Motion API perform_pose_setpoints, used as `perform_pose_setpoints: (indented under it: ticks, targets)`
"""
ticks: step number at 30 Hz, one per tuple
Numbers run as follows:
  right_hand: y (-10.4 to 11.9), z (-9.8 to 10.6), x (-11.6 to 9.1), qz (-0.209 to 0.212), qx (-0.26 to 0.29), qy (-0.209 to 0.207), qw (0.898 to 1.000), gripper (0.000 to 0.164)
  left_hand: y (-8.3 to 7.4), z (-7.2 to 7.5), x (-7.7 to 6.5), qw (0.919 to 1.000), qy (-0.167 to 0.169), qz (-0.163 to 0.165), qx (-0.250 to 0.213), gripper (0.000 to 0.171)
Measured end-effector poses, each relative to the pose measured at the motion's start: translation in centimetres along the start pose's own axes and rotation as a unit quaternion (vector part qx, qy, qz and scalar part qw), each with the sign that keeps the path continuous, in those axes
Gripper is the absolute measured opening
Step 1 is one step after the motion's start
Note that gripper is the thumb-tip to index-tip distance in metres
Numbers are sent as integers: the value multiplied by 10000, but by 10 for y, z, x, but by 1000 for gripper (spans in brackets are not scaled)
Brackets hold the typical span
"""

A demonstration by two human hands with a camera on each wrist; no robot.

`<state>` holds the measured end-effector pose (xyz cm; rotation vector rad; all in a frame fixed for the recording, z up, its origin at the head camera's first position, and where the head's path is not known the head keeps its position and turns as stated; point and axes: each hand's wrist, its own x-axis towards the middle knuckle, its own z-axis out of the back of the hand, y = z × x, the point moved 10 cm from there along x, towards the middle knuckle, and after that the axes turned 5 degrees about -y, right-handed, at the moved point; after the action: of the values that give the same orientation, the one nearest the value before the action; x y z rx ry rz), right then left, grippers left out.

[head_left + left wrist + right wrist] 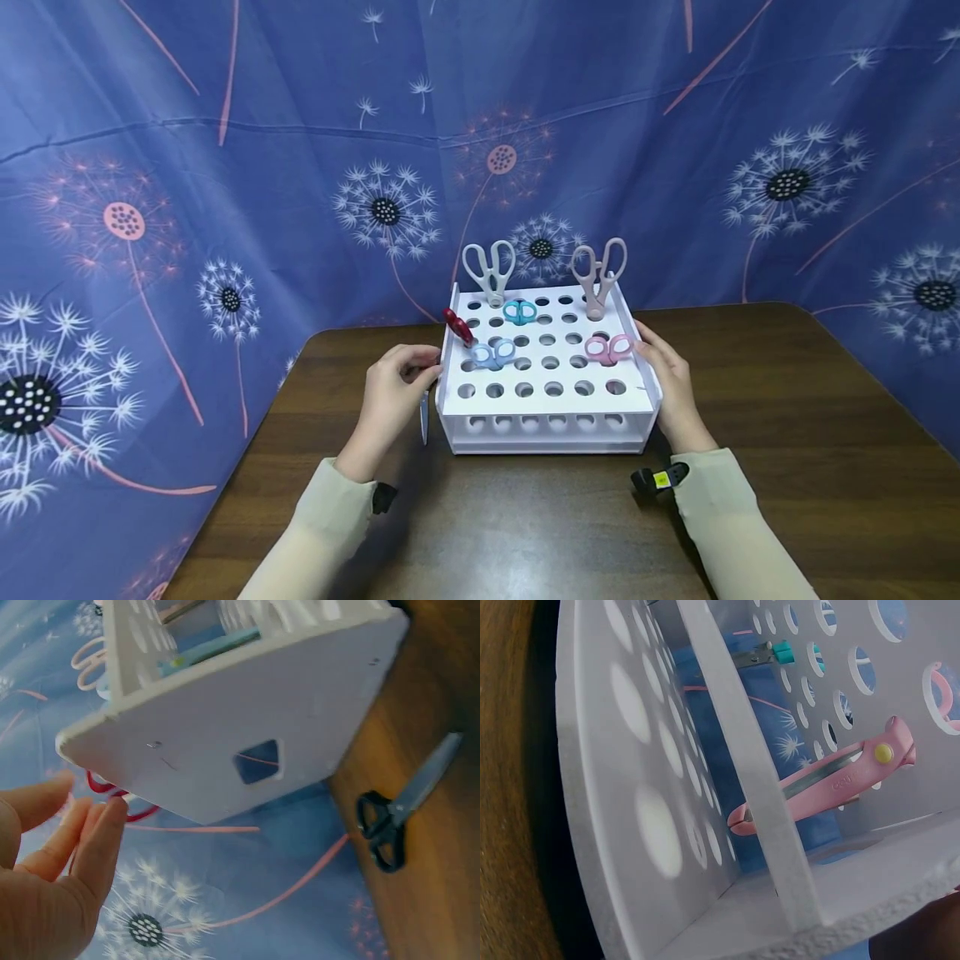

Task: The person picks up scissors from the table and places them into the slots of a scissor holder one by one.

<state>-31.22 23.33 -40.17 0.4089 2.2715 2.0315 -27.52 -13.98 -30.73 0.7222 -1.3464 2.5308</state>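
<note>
A white rack [551,402] with rows of round holes stands on the table, several scissors upright in its top. My left hand [393,387] is beside the rack's left wall, holding nothing, fingertips near its upper edge. Close behind those fingers in the left wrist view are red scissor handles [97,782]. Black-handled scissors [390,817] lie on the table left of the rack; my left hand partly hides them in the head view. My right hand [670,383] rests against the rack's right wall, fingertips at its top edge. Pink scissors [840,780] hang inside the rack there.
The brown wooden table [787,400] reaches out on both sides of the rack. A blue dandelion-patterned cloth [637,150] hangs close behind it. Tall grey-white scissors [491,271] and beige scissors [597,275] rise from the rack's back rows.
</note>
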Motion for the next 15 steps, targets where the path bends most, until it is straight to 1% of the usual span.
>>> perform_pose_setpoints:
  ticks: [6,10,15]
  targets:
    - [0,0,0,-15,-22,5,10000,51,19,5,-7,9999,-20,110,-105,23]
    - [1,0,-1,3,-24,-27,10000,51,32,6,-11,9996,3,252,-138,26]
    - [2,0,-1,30,77,-38,10000,50,54,1,-12,9983,214,539,-64,33]
